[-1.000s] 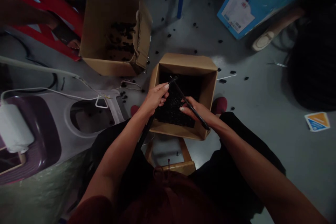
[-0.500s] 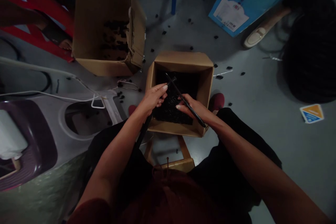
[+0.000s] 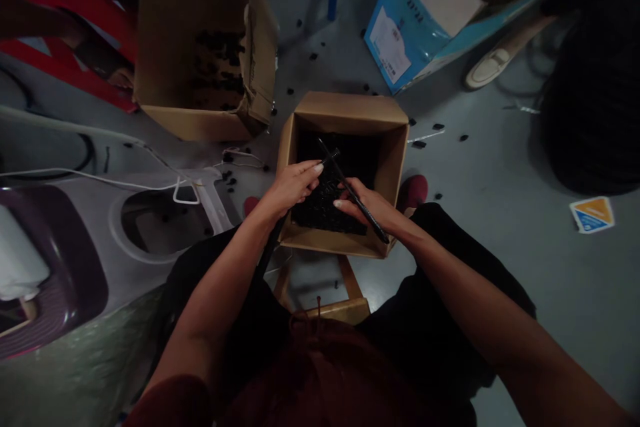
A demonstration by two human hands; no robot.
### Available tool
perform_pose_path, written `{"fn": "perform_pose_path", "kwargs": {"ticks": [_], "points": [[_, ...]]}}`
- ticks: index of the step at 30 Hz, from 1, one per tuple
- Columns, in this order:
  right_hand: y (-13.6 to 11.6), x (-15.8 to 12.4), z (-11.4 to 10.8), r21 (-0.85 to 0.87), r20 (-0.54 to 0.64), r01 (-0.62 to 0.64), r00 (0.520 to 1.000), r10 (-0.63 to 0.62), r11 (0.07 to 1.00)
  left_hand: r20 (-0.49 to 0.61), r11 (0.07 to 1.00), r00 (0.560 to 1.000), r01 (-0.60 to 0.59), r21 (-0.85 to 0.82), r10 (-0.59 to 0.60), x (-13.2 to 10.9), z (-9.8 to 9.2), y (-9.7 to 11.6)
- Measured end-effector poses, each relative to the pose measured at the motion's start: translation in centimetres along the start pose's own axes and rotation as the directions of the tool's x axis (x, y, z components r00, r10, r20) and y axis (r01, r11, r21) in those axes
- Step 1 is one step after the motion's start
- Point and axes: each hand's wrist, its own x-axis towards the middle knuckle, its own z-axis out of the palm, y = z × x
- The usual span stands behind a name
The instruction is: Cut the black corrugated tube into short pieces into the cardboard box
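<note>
My left hand (image 3: 299, 185) is closed on a black strip (image 3: 331, 158) with a ridged end poking past the fingertips. A dark length below the left wrist may be part of the same strip. My right hand (image 3: 361, 201) grips a thin black rod (image 3: 345, 177), held slantwise, its upper tip crossing beside the strip's ridged end. Whether the two touch is unclear. Both hands are over an open cardboard box (image 3: 350, 105) between my legs. Inside it lie many small shiny black pieces (image 3: 327, 210), partly hidden by my hands.
A larger cardboard box (image 3: 190, 123) at the upper left holds dark pieces. A blue carton (image 3: 393, 47) is at the upper right, near another person's shoe (image 3: 487, 68). A wooden stool (image 3: 345, 310) lies below the box; a grey plastic stool (image 3: 117, 220) is at left. Black bits dot the floor.
The blue carton has shifted left and turned, showing more of its open top. My hands and the rod have barely moved, keeping the same grips.
</note>
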Motion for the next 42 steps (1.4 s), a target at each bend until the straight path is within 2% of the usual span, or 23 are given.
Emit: {"fn": "perform_pose_path", "kwargs": {"ticks": [7, 15, 24, 29, 34, 42], "points": [[-0.5, -0.3, 0.8, -0.013, -0.042, -0.018, 0.999, 0.018, 1.000, -0.012, 1.000, 1.000, 0.001, 0.025, -0.001, 0.4, 0.2, -0.5], [-1.2, -0.3, 0.5, -0.030, -0.046, -0.089, 0.995, 0.088, 0.996, -0.014, 0.998, 1.000, -0.026, 0.057, 0.027, 0.9, 0.3, -1.3], [-1.5, -0.2, 0.5, -0.049, -0.039, -0.137, 0.990, 0.135, 0.989, 0.004, 0.997, 1.000, -0.028, 0.072, 0.028, 1.0, 0.6, -1.2], [-1.2, -0.1, 0.5, -0.050, -0.035, -0.097, 0.995, 0.096, 0.994, -0.008, 0.998, 0.999, -0.032, 0.059, 0.032, 1.0, 0.6, -1.1], [-1.3, -0.2, 0.2, 0.012, -0.037, -0.043, 0.998, 0.043, 0.999, 0.003, 0.997, 0.999, -0.038, -0.063, 0.039, 0.6, 0.5, -0.6], [-1.7, 0.1, -1.0, -0.037, -0.014, 0.025, 1.000, -0.025, 0.999, 0.124, 0.931, 0.991, 0.096, -0.352, -0.055, 0.1, 0.6, 0.5]]}}
